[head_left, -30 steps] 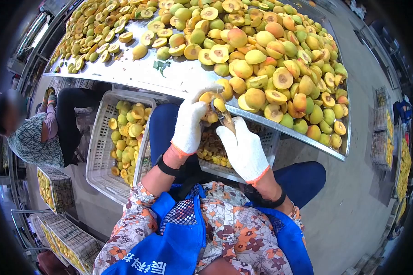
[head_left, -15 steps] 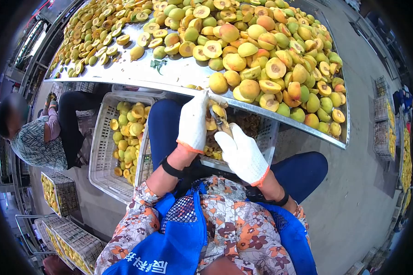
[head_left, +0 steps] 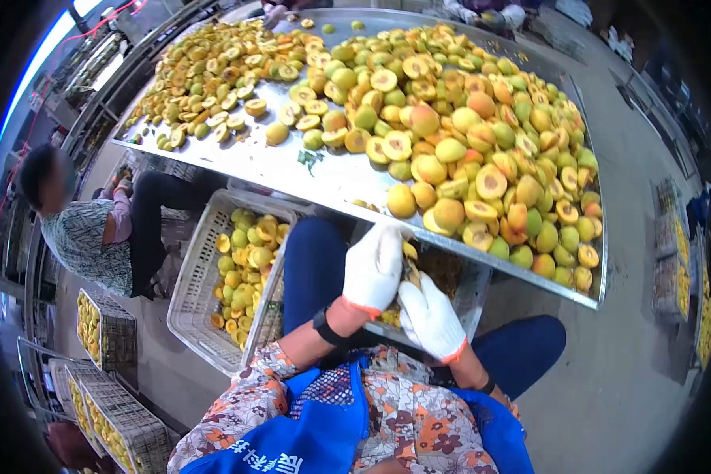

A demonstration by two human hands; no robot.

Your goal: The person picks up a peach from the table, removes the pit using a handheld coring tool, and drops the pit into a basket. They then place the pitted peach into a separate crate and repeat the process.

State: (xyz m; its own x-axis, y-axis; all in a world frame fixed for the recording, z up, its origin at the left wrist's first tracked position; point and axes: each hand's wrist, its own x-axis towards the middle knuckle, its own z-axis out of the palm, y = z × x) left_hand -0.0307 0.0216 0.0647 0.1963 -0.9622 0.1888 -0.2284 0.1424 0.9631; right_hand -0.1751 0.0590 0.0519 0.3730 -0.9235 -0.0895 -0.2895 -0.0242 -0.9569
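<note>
My left hand (head_left: 376, 267), in a white glove with an orange cuff, is closed around a piece of yellow fruit (head_left: 408, 250) at the front edge of the metal table. My right hand (head_left: 430, 316), gloved the same way, is closed on a small tool (head_left: 412, 275) whose tip meets the fruit; its exact shape is hard to make out. Both hands are close together above a crate (head_left: 472, 299) between my knees. Beyond them, halved and whole yellow-orange fruits (head_left: 450, 150) are heaped on the metal table (head_left: 268, 170).
A white crate of fruit (head_left: 183, 304) stands by my left knee. Farther left sits another person (head_left: 87, 237). More filled crates (head_left: 107, 330) stand at the lower left, and others (head_left: 665, 288) at the right. Two people's hands show past the far table edge.
The view has tilted up and shifted, so the table and crates appear lower and farther right. My hands remain together at the fruit, with the left glove now hiding more of it.
</note>
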